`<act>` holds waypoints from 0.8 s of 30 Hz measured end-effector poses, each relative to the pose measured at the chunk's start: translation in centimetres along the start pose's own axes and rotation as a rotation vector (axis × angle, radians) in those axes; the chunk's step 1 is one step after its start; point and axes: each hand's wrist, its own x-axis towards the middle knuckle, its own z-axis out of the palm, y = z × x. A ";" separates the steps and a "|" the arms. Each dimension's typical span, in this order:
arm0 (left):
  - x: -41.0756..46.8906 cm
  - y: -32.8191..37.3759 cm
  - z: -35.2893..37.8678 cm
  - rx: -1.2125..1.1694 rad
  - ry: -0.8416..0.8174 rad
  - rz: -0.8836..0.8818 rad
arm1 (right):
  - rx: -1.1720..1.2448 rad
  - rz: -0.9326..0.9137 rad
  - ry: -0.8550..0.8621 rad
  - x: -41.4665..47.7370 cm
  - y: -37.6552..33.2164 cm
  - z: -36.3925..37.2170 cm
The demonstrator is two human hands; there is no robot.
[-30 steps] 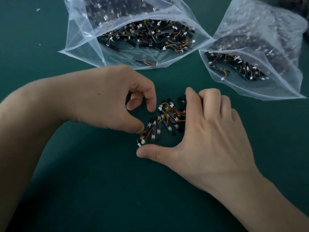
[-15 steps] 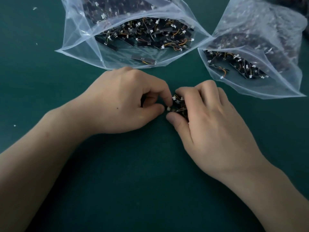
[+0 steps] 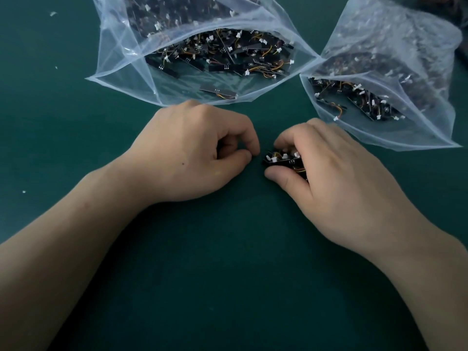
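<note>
A bunch of small black circuit strips (image 3: 282,160) with orange wires and white plugs is gathered in my right hand (image 3: 336,178), thumb below and fingers curled over the top, just above the green mat. My left hand (image 3: 192,153) rests on the mat a little to the left, fingers curled with thumb and forefinger tips together; nothing shows between them. A narrow gap separates the two hands.
Two open clear plastic bags lie beyond the hands, both holding many of the same strips: one at the back centre (image 3: 121,72), one at the back right (image 3: 430,133). The green mat (image 3: 228,274) spreads under everything, with a few white specks at the left.
The strips, first spread loose on the mat between both hands, were swept together. My right hand now grips the bunch, and my left hand has drawn slightly away.
</note>
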 end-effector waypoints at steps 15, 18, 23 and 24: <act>0.0 0.0 0.1 0.020 0.017 0.002 | 0.082 -0.178 0.151 0.2 1.2 1.4; -0.1 -0.1 0.1 0.022 0.018 0.000 | 0.110 -0.157 0.276 0.7 2.1 1.0; 0.0 -0.1 0.2 0.022 0.016 0.005 | 0.010 0.033 0.543 2.1 4.5 0.2; 0.0 -0.1 0.2 0.022 0.017 0.006 | -0.042 0.096 0.531 2.1 4.7 0.3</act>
